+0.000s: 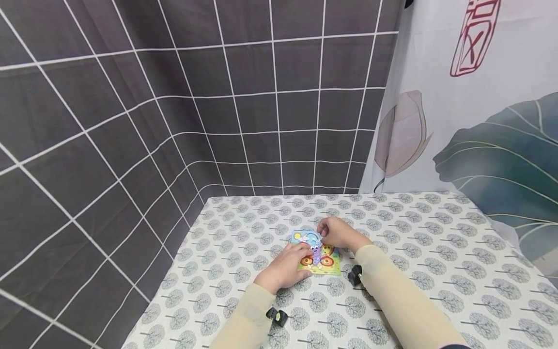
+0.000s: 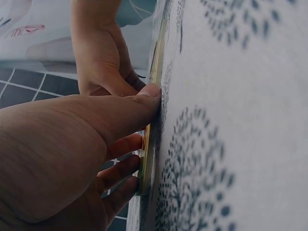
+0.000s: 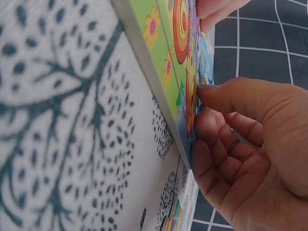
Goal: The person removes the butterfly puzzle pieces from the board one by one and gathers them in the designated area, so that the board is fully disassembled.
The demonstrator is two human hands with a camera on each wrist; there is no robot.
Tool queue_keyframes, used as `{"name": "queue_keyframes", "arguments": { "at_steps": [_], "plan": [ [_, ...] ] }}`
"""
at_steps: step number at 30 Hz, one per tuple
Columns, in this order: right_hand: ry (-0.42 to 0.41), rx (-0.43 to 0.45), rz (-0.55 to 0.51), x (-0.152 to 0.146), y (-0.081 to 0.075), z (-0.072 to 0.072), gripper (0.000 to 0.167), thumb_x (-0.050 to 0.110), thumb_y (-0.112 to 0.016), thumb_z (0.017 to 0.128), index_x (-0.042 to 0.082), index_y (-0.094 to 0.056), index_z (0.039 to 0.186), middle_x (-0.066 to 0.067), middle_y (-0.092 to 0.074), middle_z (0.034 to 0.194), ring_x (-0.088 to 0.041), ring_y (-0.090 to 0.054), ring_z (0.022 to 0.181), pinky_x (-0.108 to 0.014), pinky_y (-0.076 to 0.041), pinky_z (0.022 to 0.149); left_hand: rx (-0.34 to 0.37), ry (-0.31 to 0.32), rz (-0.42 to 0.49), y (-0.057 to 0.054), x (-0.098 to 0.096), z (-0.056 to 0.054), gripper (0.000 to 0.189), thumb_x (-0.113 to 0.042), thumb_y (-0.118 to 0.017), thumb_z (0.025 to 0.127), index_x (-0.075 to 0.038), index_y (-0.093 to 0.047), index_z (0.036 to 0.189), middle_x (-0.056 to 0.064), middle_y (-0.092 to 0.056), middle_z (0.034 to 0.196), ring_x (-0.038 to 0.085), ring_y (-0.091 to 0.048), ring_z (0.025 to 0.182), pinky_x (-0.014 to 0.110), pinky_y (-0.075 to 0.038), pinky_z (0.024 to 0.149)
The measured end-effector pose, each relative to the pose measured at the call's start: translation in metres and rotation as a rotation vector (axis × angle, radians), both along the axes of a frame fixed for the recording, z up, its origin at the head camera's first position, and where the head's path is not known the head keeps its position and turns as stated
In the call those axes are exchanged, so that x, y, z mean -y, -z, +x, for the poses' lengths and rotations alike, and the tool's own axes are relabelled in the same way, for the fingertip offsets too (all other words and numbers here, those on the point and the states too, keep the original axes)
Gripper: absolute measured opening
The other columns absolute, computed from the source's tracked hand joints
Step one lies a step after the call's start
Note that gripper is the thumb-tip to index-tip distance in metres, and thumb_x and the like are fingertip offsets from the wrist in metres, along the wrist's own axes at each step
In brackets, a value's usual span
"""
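At a picture board (image 1: 330,270), left hand (image 1: 288,266) spread, right grip (image 1: 335,233) curled, hold unclear

the board (image 1: 323,270) is multicoloured with red-orange rings, the tablecloth (image 1: 244,261) white with grey trees, the curtain (image 1: 257,111) grey, white-gridded.

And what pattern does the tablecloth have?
The tablecloth is whitish with grey tree prints, best seen in the head view.

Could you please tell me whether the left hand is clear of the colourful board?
No, the left hand rests with its fingers on the colourful board.
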State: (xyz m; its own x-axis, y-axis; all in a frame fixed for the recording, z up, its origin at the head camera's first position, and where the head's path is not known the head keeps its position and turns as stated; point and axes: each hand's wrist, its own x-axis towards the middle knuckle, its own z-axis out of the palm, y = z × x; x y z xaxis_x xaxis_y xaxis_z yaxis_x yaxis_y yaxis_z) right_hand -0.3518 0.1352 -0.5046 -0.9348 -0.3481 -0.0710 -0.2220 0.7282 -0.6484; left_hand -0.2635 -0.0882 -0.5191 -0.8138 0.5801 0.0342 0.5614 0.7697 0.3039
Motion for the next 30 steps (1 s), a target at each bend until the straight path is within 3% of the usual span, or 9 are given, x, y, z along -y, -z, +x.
{"name": "queue_keyframes", "arguments": {
  "at_steps": [14, 22, 30],
  "plan": [
    [0.014, -0.004, -0.055, -0.009, 0.007, 0.0, 0.025, -0.004, -0.078, 0.081, 0.007, -0.07, 0.102, -0.003, -0.063, 0.088, -0.018, -0.059, 0.082, -0.032, -0.057, 0.077, 0.005, -0.004, -0.009, 0.0, -0.001, 0.001, 0.062, -0.039, -0.076, 0.096, -0.019, -0.056, 0.151, 0.0, -0.048, 0.159, 0.023, -0.042, 0.146, 0.043, -0.036, 0.123],
    [0.027, -0.048, -0.087, -0.021, 0.002, 0.007, 0.026, 0.0, -0.081, 0.081, 0.007, -0.071, 0.103, -0.002, -0.064, 0.09, -0.018, -0.06, 0.086, -0.037, -0.057, 0.084, 0.011, -0.007, 0.0, 0.001, 0.0, 0.001, 0.062, -0.039, -0.076, 0.096, -0.019, -0.056, 0.151, 0.0, -0.047, 0.159, 0.023, -0.041, 0.147, 0.044, -0.036, 0.123],
    [0.057, -0.09, -0.12, -0.033, 0.002, 0.016, 0.024, 0.001, -0.081, 0.082, 0.008, -0.071, 0.103, -0.002, -0.063, 0.09, -0.018, -0.059, 0.082, -0.033, -0.056, 0.075, 0.003, 0.001, 0.012, 0.0, 0.0, 0.001, 0.062, -0.038, -0.076, 0.095, -0.019, -0.056, 0.151, -0.001, -0.048, 0.159, 0.023, -0.042, 0.146, 0.044, -0.037, 0.122]
  ]
}}
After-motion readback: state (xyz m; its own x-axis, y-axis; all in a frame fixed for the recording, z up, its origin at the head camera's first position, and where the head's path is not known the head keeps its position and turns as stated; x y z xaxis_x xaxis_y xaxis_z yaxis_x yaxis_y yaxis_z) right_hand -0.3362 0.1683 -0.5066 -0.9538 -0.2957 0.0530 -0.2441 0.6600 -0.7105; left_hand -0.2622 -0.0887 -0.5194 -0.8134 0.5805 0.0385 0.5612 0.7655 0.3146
